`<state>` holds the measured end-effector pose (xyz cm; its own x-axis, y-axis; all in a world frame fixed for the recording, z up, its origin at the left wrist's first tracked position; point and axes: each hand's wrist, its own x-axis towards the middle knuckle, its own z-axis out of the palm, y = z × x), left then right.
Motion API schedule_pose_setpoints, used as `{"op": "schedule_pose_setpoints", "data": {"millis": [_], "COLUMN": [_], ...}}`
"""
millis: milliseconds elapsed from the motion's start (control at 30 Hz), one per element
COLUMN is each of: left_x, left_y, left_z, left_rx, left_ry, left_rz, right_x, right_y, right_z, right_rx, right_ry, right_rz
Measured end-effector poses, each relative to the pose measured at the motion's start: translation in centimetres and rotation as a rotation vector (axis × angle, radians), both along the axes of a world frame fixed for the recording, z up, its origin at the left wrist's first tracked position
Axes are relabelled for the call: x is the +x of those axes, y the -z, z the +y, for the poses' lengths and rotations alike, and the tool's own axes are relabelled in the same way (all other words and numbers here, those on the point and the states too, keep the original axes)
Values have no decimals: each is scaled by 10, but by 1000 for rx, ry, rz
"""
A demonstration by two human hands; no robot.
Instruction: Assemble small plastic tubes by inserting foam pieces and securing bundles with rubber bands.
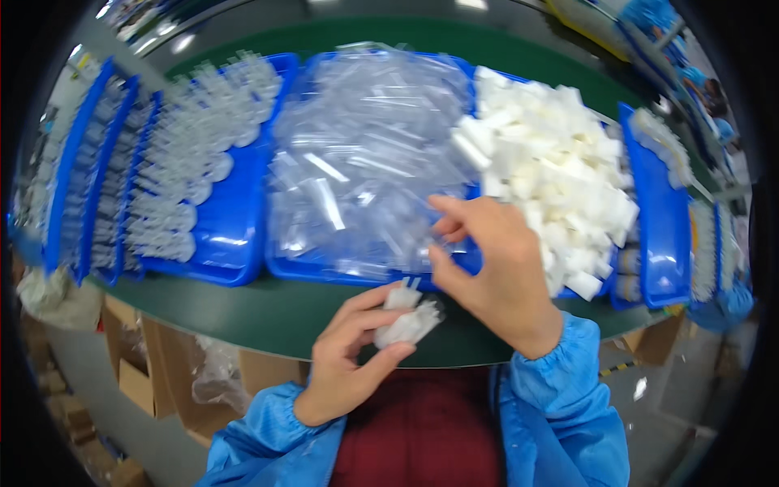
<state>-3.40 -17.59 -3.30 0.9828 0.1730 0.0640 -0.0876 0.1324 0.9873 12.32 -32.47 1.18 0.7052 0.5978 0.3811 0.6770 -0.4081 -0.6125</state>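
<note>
Above the table's near edge, my left hand (345,353) is closed around a small bunch of soft-looking white pieces (408,326). Clear bits poke out of the bunch at its top and right side, too small to name. My right hand (507,272) is over the near right corner of a blue tray (324,274), its thumb and forefinger apart. That tray is heaped with clear plastic sleeves or tubes (365,154), blurred in places. I make out nothing between the right fingertips, though a clear piece lies close by them.
To the right, white foam-like blocks (556,183) are piled high. A left blue tray (223,223) holds rows of clear upright parts (187,146); more trays stand beyond it. Another blue tray (661,219) is far right. Cardboard boxes (174,373) stand below the green table (260,312).
</note>
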Motion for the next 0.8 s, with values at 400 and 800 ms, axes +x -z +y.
{"op": "schedule_pose_setpoints", "data": {"millis": [400, 800], "left_x": [19, 22], "left_y": [-5, -14], "left_z": [-18, -31], "left_rx": [-9, 171], "left_ry": [74, 9], "left_rz": [58, 49], "right_x": [-54, -43], "right_y": [1, -6], "right_z": [-48, -58], "right_rx": [427, 740], "right_ry": [-38, 67], "right_rz": [455, 832]}}
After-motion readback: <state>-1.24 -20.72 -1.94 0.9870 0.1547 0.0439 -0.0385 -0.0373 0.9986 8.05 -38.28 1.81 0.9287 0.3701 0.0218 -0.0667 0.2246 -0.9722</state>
